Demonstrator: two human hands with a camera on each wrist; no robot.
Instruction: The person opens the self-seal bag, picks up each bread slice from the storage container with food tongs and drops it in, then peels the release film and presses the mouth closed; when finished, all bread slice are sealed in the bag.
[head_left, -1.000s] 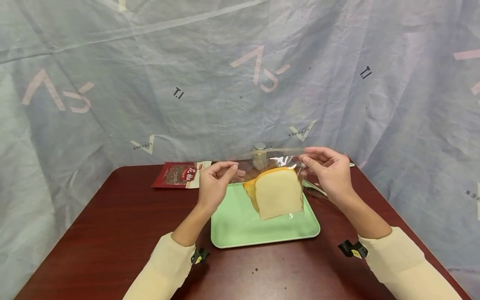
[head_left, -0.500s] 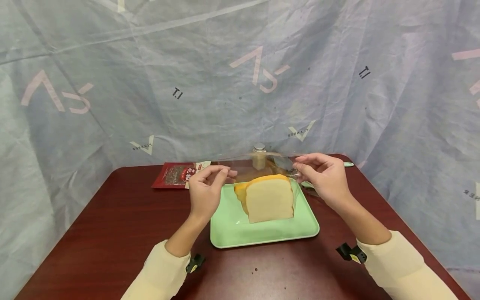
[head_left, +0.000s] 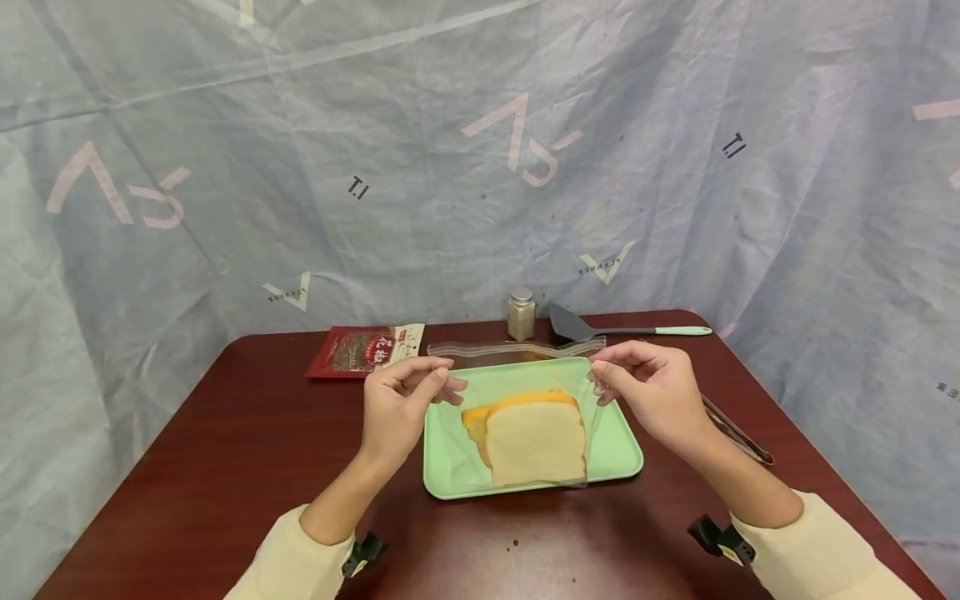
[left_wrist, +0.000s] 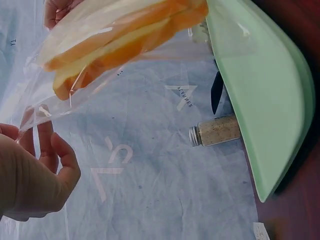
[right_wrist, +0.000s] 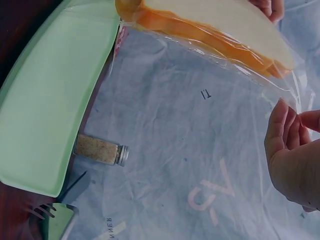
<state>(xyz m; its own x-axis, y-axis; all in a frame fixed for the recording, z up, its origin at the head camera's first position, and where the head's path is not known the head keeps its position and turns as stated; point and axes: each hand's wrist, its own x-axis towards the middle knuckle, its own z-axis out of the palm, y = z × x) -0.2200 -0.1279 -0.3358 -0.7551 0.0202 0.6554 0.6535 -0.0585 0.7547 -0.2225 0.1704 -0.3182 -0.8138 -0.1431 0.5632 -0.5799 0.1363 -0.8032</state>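
A clear zip bag [head_left: 517,348] with bread slices [head_left: 536,442] inside hangs between my two hands. My left hand [head_left: 397,412] pinches the bag's upper left side between thumb and fingers. At the opposite upper corner, my right hand [head_left: 648,392] pinches the plastic, which bunches at its fingertips. Brown-orange crust shows along the slices in the left wrist view, where the bread [left_wrist: 125,45] lies tilted inside the film. Below and behind the bag lies a light green tray [head_left: 626,462], partly covered by it in the head view.
Behind the tray stand a glass shaker [head_left: 521,317] with a metal lid and a grey spatula [head_left: 573,327]. A red spice packet [head_left: 352,350] lies to the left. Metal tongs [head_left: 738,433] lie right, partly behind my right arm. A cloth backdrop [head_left: 450,167] hangs behind the table.
Both hands have come down and toward me with the bag, so the bread sits lower over the tray. The shaker and spatula now show above the bag's zip edge.
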